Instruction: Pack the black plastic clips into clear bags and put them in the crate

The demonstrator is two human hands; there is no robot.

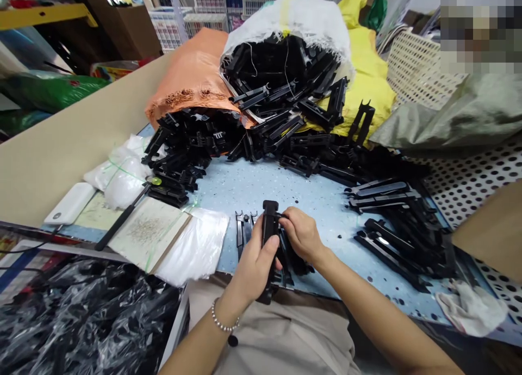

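My left hand (pixel 255 263) is closed around a long black plastic part (pixel 269 222), held upright over the table's front edge. Beside its upper end, my right hand (pixel 300 232) has its fingers pinched together; a small dark piece shows at the fingertips, too little to name. Under and behind my hands, several similar black parts (pixel 240 236) lie on the light blue tabletop (pixel 244 184). More black parts (pixel 391 239) are piled to the right of my right hand.
An orange sack (pixel 191 65), a white sack (pixel 293 16) and a yellow sack (pixel 367 65) stand at the back, black parts spilling out. To the left lie clear plastic bags (pixel 196 244), a board (pixel 149 231), a hammer-like tool (pixel 122 220) and a white device (pixel 71 203). A crumpled cloth (pixel 471 309) lies right.
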